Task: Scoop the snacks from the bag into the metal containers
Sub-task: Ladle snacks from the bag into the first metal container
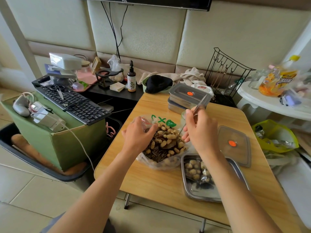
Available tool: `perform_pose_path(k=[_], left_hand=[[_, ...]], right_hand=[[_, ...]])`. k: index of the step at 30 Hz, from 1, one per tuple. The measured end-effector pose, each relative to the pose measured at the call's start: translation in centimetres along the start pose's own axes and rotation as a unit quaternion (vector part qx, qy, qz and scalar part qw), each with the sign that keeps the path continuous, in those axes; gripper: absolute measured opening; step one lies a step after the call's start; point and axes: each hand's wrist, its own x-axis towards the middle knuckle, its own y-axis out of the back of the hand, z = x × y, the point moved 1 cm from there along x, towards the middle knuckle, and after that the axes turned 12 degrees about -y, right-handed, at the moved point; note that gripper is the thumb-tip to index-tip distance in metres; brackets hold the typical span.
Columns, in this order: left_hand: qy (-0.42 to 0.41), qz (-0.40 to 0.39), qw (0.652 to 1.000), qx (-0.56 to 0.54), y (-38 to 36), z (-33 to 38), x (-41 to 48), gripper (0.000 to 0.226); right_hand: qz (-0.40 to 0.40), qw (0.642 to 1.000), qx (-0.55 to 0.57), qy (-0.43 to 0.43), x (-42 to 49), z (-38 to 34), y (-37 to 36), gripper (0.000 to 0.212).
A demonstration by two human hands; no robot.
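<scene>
A clear plastic bag (161,163) of peanuts and dark seeds sits open on the wooden table (159,184). My left hand (138,133) pinches the bag's left rim and holds it open. My right hand (200,130) grips a metal spoon (199,103) whose handle points up and away; its bowl is down among the snacks. An open metal container (217,192) lies to the right of the bag under my right forearm, with some peanuts and seeds in its far end.
The container's lid (235,145) with an orange dot lies at the table's right edge. Two stacked lidded metal containers (186,98) stand at the far side. A keyboard (72,101) on a green box is to the left, a white side table (269,101) to the right.
</scene>
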Motion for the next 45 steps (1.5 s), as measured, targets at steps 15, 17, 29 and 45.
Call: perform_pose_path(k=[15, 17, 29, 45], left_hand=[[-0.022, -0.036, 0.999, 0.026, -0.1, 0.0, -0.2, 0.032], [-0.021, -0.039, 0.999, 0.028, -0.1, 0.1, -0.2, 0.033], [-0.043, -0.040, 0.994, 0.092, -0.4, 0.4, -0.4, 0.031], [-0.024, -0.073, 0.997, -0.015, -3.2, 1.5, 0.2, 0.046]], right_hand=[[-0.034, 0.998, 0.013, -0.042, -0.1, 1.1, -1.2, 0.027], [-0.031, 0.987, 0.063, -0.147, 0.3, 1.6, -0.8, 0.026], [0.056, 0.921, 0.168, -0.348, 1.9, 4.5, 2.8, 0.032], [0.039, 0.988, 0.051, 0.139, 0.2, -1.7, 2.5, 0.029]])
